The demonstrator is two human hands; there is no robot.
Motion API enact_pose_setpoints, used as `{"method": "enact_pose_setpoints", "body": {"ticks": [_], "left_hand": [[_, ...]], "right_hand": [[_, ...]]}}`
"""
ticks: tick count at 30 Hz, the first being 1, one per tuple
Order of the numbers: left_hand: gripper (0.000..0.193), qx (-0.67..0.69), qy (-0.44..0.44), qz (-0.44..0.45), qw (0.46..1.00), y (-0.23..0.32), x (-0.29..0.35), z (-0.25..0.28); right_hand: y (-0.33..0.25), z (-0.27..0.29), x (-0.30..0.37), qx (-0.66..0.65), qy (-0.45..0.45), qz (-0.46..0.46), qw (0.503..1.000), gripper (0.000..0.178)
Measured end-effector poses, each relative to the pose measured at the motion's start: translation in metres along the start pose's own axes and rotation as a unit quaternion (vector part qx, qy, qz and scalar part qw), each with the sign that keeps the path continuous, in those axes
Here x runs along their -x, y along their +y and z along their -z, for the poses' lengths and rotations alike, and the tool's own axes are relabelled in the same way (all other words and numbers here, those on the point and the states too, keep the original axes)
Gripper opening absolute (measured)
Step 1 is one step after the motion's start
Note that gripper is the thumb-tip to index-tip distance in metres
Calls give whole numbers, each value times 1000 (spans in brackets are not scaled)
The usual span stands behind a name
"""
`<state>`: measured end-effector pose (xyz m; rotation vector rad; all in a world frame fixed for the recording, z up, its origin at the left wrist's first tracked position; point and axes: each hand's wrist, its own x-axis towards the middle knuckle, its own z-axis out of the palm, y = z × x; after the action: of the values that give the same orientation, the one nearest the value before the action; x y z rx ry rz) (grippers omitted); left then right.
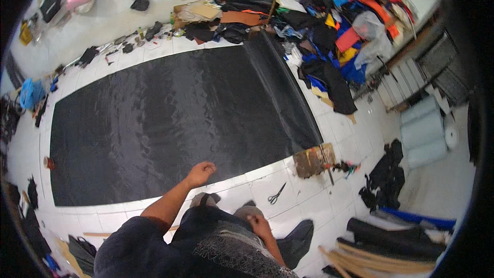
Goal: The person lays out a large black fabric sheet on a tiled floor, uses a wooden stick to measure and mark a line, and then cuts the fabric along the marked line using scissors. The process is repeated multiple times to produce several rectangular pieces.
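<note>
A large black sheet of fabric (154, 123) lies spread on the white tiled floor before me, its right end gathered into a long roll (283, 92). Over the sheet's near edge is my left hand (200, 174), fingers curled in, with nothing visible in them. My right hand (259, 225) is close to my body beside my knee. Its fingers are bent, and whatever they may hold is hidden. Black-handled scissors (278, 193) rest on the tiles to the right of my legs. A worn wooden block (314, 160) sits against the near end of the roll.
A brown tape roll (49, 162) stands at the sheet's left edge. Heaped cloth scraps (334, 36) fill the far right corner. Small items line the back wall. Pale wrapped rolls (424, 131) stand at right, with black cloth (383, 177) and long tubes (381, 257) nearer me.
</note>
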<state>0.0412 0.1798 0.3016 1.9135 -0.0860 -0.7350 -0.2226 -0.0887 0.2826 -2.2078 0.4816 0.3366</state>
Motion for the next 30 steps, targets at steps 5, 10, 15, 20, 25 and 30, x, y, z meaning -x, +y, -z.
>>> {"method": "enact_pose_setpoints", "body": {"ticks": [5, 10, 15, 20, 25, 30], "left_hand": [[44, -83, 7, 83, 993, -3, 0, -96], [45, -365, 137, 15, 921, -41, 64, -205], [41, -303, 6, 216, 928, 0, 108, -243], [41, -204, -79, 314, 924, -3, 131, -263], [34, 78, -285, 133, 946, -66, 210, -308], [29, 159, -448, 48, 879, -137, 165, -344]], "right_hand": [[32, 91, -53, 111, -112, -4, 988, 49], [90, 145, -99, 293, -311, 98, 899, 45], [122, 151, -130, 259, -372, 208, 867, 42], [130, 130, -136, 205, -460, 140, 852, 45], [89, 183, -113, 144, -719, -29, 679, 54], [223, 96, -129, 68, -834, 56, 545, 49]]}}
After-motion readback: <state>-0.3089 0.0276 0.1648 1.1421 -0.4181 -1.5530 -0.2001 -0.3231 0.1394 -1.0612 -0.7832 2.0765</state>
